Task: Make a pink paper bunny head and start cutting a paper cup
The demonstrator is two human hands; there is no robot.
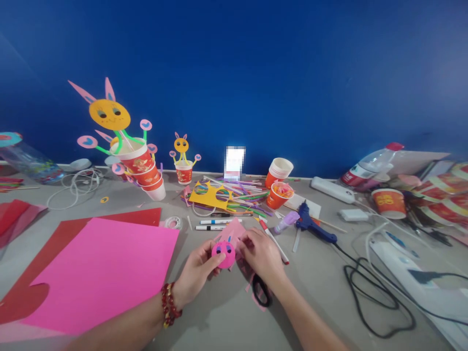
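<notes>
A round pink paper face (224,261) with blue and dark eyes is gripped between the thumb and fingers of my left hand (197,265). Light pink paper (234,229) sits right behind and beside the face. My right hand (261,253) has its fingers closed at the right edge of that paper, close to the face; the fingertips are partly hidden. Scissors with black handles (262,291) lie under my right wrist, their blades out of sight, with light pink scraps (258,302) around them. A red-capped marker (274,241) lies just past my right hand.
Large pink paper (109,268) over red paper (76,234) covers the left side. Decorated cup figures (137,163) stand at the back left. Pipe cleaners (248,195) and yellow cut-out paper (204,195) lie mid-table. A blue glue gun (310,224) with its black cord lies at right.
</notes>
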